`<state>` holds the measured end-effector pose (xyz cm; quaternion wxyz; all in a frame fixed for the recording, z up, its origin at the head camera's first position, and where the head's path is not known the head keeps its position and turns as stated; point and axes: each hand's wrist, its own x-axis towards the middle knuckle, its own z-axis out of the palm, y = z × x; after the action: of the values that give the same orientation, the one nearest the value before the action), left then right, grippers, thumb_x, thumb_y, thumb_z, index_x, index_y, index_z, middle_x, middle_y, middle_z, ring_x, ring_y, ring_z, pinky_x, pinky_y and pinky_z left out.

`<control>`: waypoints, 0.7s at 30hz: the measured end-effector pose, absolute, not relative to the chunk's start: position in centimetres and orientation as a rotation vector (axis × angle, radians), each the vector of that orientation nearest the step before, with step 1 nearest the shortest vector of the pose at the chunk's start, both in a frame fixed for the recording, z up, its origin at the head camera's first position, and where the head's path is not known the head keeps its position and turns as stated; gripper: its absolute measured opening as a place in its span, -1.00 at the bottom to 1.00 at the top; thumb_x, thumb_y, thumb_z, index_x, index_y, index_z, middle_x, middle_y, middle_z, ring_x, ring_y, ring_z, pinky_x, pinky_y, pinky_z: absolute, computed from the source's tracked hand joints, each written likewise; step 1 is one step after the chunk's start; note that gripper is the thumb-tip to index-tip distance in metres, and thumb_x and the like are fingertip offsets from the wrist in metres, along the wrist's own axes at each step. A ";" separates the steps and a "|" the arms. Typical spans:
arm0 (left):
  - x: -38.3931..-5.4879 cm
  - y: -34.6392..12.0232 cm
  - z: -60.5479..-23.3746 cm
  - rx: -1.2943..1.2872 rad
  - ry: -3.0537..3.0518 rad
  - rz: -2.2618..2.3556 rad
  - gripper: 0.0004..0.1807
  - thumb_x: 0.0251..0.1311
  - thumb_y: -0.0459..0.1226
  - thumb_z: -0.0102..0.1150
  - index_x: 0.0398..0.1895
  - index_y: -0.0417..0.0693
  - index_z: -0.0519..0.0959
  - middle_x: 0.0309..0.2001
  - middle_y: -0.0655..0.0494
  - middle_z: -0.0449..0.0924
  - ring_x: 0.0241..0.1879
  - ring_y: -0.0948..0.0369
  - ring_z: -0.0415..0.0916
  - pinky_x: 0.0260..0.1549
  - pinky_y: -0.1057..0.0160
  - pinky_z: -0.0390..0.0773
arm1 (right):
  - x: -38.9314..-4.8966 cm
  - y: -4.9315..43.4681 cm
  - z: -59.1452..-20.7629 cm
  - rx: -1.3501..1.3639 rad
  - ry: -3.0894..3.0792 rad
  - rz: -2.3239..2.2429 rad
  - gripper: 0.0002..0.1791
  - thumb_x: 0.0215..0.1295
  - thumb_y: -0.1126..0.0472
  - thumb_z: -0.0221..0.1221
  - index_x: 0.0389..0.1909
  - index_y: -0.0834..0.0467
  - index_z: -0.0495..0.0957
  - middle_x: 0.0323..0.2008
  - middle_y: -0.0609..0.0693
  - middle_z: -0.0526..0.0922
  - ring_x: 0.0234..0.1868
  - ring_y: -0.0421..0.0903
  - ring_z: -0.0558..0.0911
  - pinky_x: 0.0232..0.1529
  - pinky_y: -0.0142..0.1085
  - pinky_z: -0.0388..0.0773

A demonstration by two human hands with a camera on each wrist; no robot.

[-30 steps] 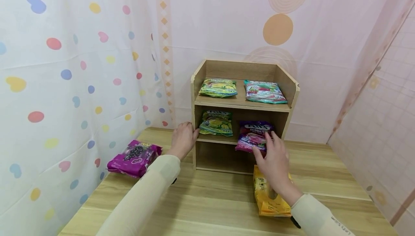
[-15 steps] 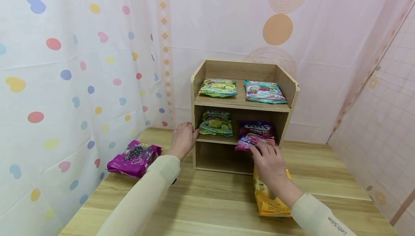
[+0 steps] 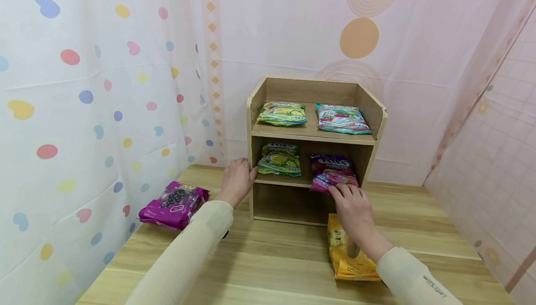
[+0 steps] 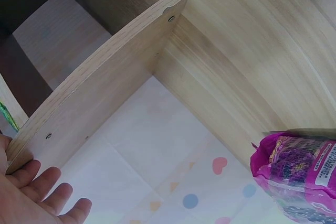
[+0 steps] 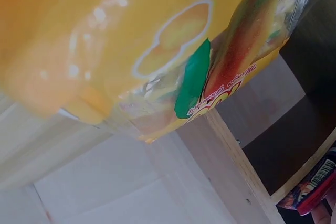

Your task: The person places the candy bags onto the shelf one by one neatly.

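My left hand (image 3: 237, 179) grips the left side panel of a small wooden shelf unit (image 3: 314, 135). In the left wrist view, the fingers (image 4: 47, 187) lie along the panel's outer face near its front edge. My right hand (image 3: 353, 207) pinches the lower front edge of a purple Fox's Berries candy bag (image 3: 332, 169), which leans on the right of the middle shelf and slightly overhangs its edge. A green and yellow candy bag (image 3: 279, 159) stands to its left. Below my right forearm, a yellow candy bag (image 3: 347, 263) rests on the table and fills much of the right wrist view.
On the top shelf lie a yellow-green candy bag (image 3: 282, 113) and a teal and white candy bag (image 3: 342, 119). A purple grape candy bag (image 3: 175, 205) lies on the table (image 3: 268, 263) at the left. Patterned curtains (image 3: 104, 77) stand behind and beside the table.
My right hand has moved from the berries bag's right side down to its lower edge. The bag has shifted slightly right and back on the shelf. My left hand has stayed put.
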<state>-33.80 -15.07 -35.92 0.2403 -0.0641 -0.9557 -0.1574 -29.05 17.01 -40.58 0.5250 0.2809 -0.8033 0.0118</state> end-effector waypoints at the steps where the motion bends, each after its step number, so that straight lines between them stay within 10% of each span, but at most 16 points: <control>1: -33.8 -15.1 -35.9 -0.178 -2.612 -0.431 -0.64 0.44 -0.11 0.06 -0.44 -0.18 0.49 -0.08 -0.19 0.62 -0.02 -0.12 0.52 0.00 -0.09 0.47 | -29.1 17.0 -40.6 0.670 -1.930 0.028 -0.74 0.12 0.45 0.23 -0.15 0.21 0.66 -0.24 0.19 0.67 -0.28 0.21 0.61 -0.30 0.07 0.59; 21: -33.6 -15.0 -35.8 -0.175 -2.613 -0.453 -0.64 0.44 -0.12 0.07 -0.50 -0.15 0.45 -0.18 -0.16 0.61 -0.04 -0.11 0.52 -0.04 -0.08 0.48 | -29.0 17.5 -40.7 0.730 -2.005 0.008 -0.64 0.24 0.22 0.22 0.03 0.27 0.60 -0.08 0.29 0.61 -0.16 0.26 0.60 -0.12 0.13 0.56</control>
<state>-33.62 -14.98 -35.79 0.2397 -0.0638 -0.9545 -0.1656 -29.01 17.53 -40.71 0.4828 0.2994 -0.8230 0.0031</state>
